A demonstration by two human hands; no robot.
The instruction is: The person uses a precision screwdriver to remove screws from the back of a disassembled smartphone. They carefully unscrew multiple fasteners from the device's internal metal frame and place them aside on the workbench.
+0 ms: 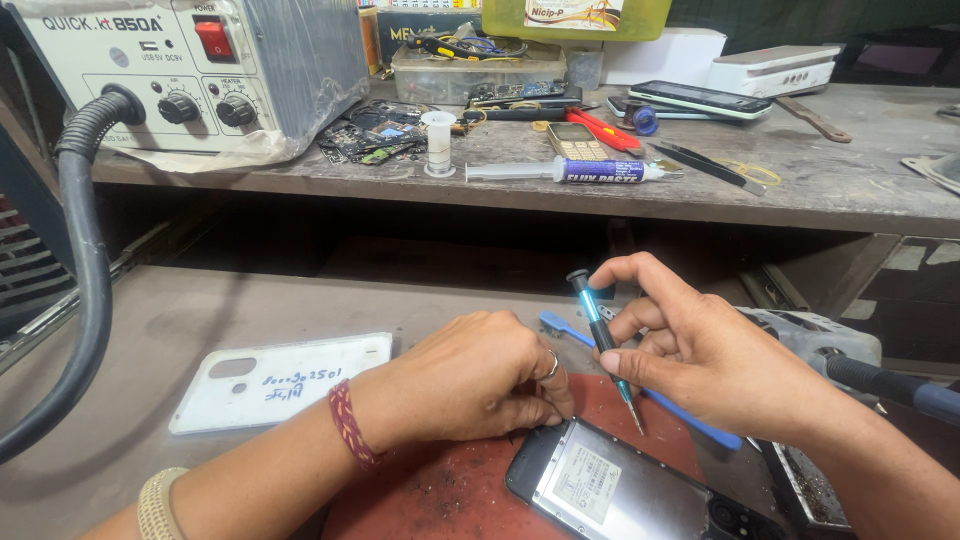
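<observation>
Right hand [700, 355]: pinched shut round a small blue-handled screwdriver [603, 345], tip angled down just above the phone's top edge.
Left hand [475, 380]: curled almost closed, fingertips pressing on the phone's corner, gripping nothing.
Phone [620, 490]: opened, back off, flat on a red mat [440, 495], right under both hands.
Nearby: white back cover [280, 385] off to the left; blue brush [690, 420] lying behind the right hand.

The opened phone [625, 490] lay on a mat [450, 490] at the desk's [160, 330] front edge, with a back cover [275, 382] off to its left. Behind, on the raised shelf [850, 180], the rework station [200, 70] sat far left, and a syringe [570, 171] lay mid-shelf.
</observation>
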